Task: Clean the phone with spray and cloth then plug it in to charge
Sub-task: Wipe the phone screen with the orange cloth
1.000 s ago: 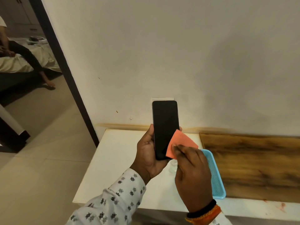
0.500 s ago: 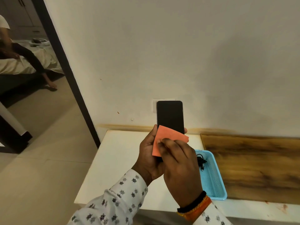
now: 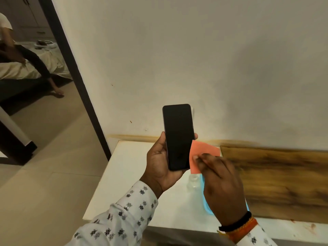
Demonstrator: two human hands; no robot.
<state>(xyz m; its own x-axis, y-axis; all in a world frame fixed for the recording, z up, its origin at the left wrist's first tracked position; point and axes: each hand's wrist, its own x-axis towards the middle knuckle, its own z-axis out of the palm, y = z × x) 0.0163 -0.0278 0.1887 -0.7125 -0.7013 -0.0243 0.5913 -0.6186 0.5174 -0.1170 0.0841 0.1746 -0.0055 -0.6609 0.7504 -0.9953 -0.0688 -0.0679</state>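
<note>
Two hands work above a white tabletop (image 3: pixel 127 174) that stands against a pale, scuffed wall (image 3: pixel 195 59). To the right of the white top, a dark-stained wooden board (image 3: pixel 276 174) runs along the foot of the wall. Beige floor tiles (image 3: pixel 44 183) lie to the left, open and wide up to a dark door frame (image 3: pixel 74 68). Through the doorway another person (image 3: pixel 19 59) sits on a bed (image 3: pixel 33 70) with one foot on the floor.

A light blue tray (image 3: pixel 206 208) lies on the tabletop near its front right edge, mostly hidden behind the right hand; its contents cannot be seen. Just left of it stands a small clear bottle (image 3: pixel 193 182), blurred.

The left hand (image 3: pixel 159 167) holds the phone (image 3: pixel 178 137) upright in the air above the tabletop, screen dark and facing the camera, thumb along its left edge and fingers (image 3: pixel 195 135) curled round the right edge. The right hand (image 3: pixel 221 189) pinches an orange cloth (image 3: pixel 204 153) under bent fingers (image 3: pixel 204 158), at the phone's lower right edge, touching it. A white plate on the wall peeps out behind the phone's top right corner. Both sleeves are white with a small dark pattern; the right wrist wears black and orange bands (image 3: pixel 239 226).
</note>
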